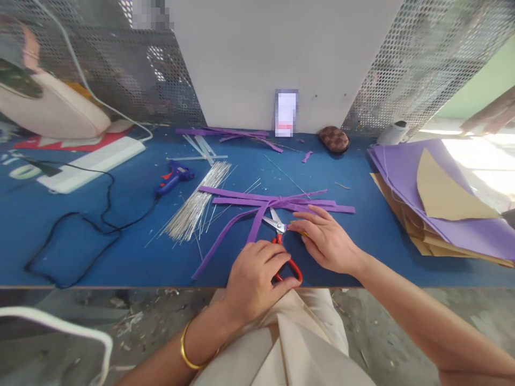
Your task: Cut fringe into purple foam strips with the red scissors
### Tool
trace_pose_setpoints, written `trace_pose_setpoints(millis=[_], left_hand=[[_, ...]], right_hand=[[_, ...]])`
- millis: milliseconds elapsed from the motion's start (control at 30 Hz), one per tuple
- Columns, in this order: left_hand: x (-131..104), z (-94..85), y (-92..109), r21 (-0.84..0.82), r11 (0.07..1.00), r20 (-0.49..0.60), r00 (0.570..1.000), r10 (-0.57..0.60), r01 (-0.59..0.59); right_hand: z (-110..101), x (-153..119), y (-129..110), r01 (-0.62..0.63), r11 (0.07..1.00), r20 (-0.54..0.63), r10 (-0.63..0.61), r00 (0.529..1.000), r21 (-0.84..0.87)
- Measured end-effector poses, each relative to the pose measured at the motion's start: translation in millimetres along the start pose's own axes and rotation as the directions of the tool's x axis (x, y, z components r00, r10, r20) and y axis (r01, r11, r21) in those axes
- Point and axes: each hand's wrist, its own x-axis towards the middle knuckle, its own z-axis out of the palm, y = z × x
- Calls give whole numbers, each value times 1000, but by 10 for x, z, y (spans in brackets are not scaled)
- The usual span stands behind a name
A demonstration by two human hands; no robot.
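The left hand [257, 271] holds the scissors [280, 228] by their red loops [296, 271], and the blades [275, 216] are spread. The right hand [324, 238] is just right of the scissors, bent; I can't tell what it holds. Purple strips [233, 192] lie behind and left of the scissors. Wires [197, 206] lie farther left.

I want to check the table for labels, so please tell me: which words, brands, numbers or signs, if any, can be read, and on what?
No text is readable.
Phone by the white panel: screen pixelated, unreadable.
Pixelated patch, upper left: unreadable.
Glue gun and scissors: no lettering can be made out.
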Motion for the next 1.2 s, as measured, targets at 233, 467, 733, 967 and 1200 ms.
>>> trace_pose_setpoints(millis=[233, 467, 733, 967, 1200], left_hand=[[-2, 5, -5, -3, 1000, -6, 1000, 1, -1], [1, 4, -10, -4, 1000, 6, 1000, 1, -1], [5, 5, -3, 3, 1000, -11, 1000, 11, -11], [4, 13, -8, 6, 1000, -10, 1000, 13, -13], [12, 6, 0, 2, 1000, -16, 1000, 14, -14]], right_hand=[[-37, -28, 24, -115, 992, -113, 121, 986, 51], [7, -13, 20, -44, 999, 11, 44, 999, 20], [-7, -39, 40, -110, 993, -46, 112, 993, 43], [6, -10, -5, -30, 999, 23, 30, 999, 25], [-21, -37, 19, -101, 993, -43, 104, 994, 66]])
